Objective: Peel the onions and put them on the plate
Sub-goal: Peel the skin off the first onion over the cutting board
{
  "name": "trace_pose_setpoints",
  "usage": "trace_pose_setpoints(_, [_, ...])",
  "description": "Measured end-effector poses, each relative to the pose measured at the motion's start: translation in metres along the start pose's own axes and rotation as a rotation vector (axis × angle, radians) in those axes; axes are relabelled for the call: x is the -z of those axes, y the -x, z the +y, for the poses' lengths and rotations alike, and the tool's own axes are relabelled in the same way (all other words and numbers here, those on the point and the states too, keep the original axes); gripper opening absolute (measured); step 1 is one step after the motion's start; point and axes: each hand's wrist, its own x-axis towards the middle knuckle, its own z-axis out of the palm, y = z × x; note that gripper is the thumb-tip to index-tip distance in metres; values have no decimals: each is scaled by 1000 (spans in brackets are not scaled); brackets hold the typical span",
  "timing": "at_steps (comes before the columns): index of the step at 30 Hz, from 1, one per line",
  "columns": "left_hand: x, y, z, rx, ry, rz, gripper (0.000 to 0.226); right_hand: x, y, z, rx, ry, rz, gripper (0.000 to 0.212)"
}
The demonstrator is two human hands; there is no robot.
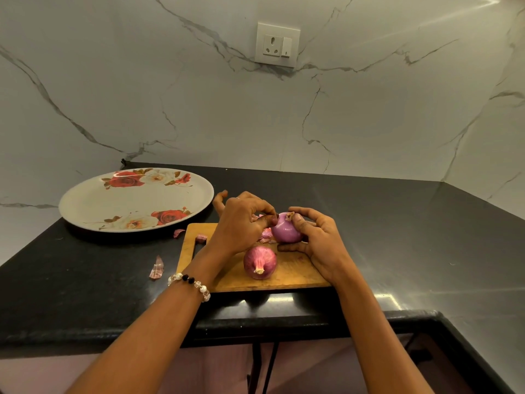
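A smooth purple onion (285, 232) with most of its dry skin off is held just above the wooden cutting board (287, 275). My right hand (318, 240) cups it from the right, thumb near its root end. My left hand (244, 226) pinches at the onion's upper left side with thumb and forefinger. A second onion (260, 262), still in its reddish dry skin, lies on the board in front of my hands. The large floral plate (93, 206) sits on the counter to the left with nothing on it.
Loose skin scraps lie on the black counter: one scrap (157, 269) left of the board, one piece (179, 232) near the plate, another bit (201, 238) on the board's corner. A marble wall with a power socket (277, 44) stands behind. The counter edge runs close below the board.
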Motion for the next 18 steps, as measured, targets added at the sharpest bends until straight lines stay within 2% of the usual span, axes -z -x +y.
trace_pose_setpoints(12, [5,3,14,51,196,-2,23,-1,8,-11,-8,-173,41,23])
trace_pose_setpoints(18, [10,3,17,126,389,4,15,-2,10,-15,2,-310,27,21])
